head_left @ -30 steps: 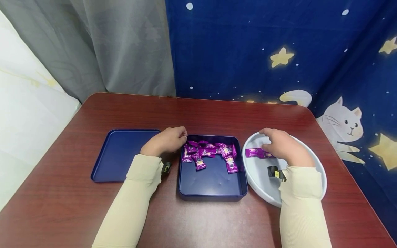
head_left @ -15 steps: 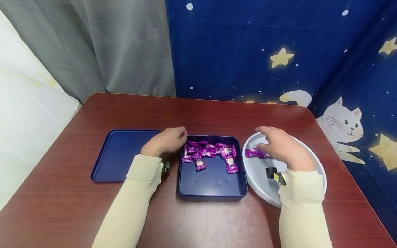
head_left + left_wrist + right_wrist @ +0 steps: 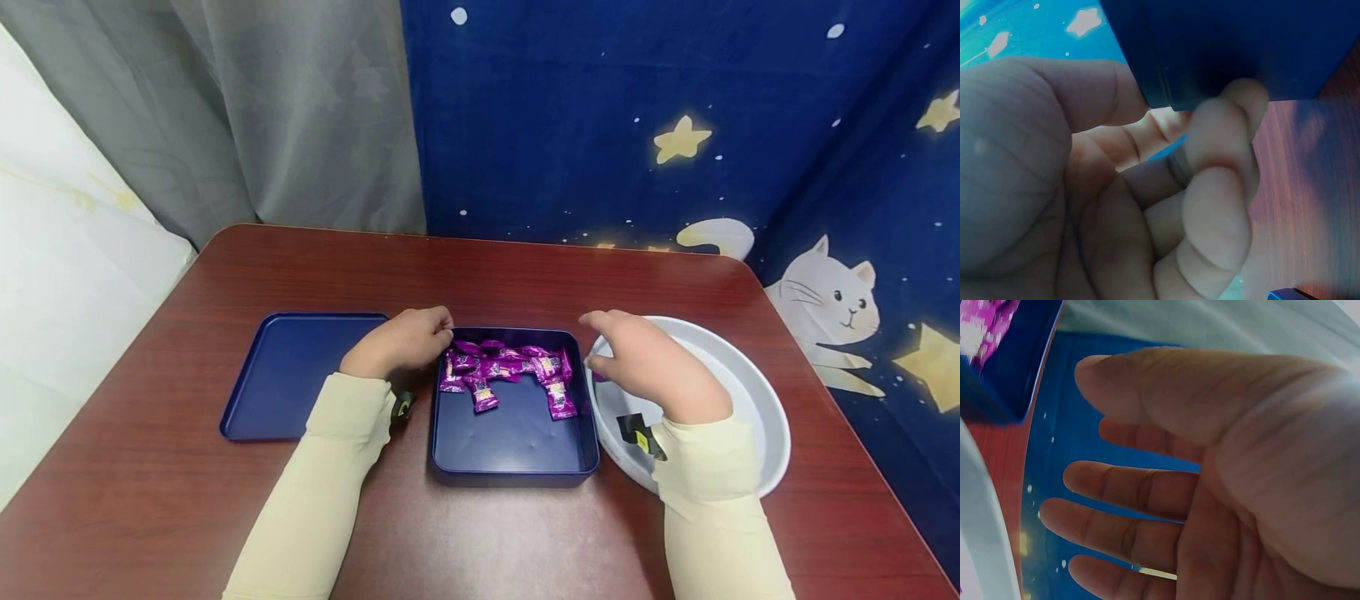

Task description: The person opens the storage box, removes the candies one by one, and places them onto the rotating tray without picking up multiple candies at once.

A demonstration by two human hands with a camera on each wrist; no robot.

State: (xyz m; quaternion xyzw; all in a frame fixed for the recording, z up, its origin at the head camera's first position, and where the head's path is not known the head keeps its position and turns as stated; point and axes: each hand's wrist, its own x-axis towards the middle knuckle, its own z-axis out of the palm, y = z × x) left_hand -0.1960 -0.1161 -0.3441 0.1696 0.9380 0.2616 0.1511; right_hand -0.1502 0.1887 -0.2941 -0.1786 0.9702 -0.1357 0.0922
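Note:
A dark blue rectangular tin stands on the table, with several purple-wrapped candies heaped toward its far side. My left hand grips the tin's far left corner; in the left wrist view the thumb and fingertips meet that corner. Over the left part of a round white tray hovers my right hand, near the tin's right wall. Its fingers stretch out with nothing between them in the right wrist view. A sliver of purple wrapper shows in the tray under that hand, which hides the rest.
Left of the tin lies a flat dark blue lid, partly behind the left forearm. Everything sits on a reddish-brown wooden table. A grey curtain and a blue starry curtain hang behind it.
My right hand has moved left across the white tray toward the tin, covering most of the purple wrappers there. The left hand and tin have stayed put.

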